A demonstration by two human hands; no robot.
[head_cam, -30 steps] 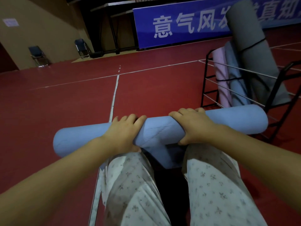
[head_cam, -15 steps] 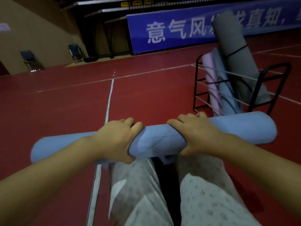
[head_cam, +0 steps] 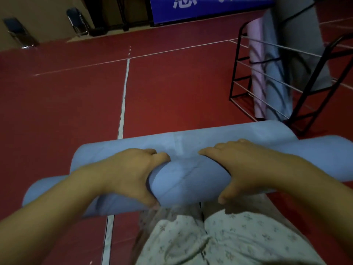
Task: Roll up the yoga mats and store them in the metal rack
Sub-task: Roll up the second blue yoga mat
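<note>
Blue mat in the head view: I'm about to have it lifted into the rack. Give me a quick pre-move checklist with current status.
1. Both hands on the roll: ok. The left hand and right hand both curl over the blue mat.
2. Roll finished: not ok. A flat flap lies unrolled ahead of the hands.
3. Roll ends even: cannot tell; the right end runs out of frame.
4. Metal rack reachable: ok, it stands ahead on the right.
5. Free room in the rack: cannot tell. The pink mat, another blue one and a grey mat already stand there.
</note>
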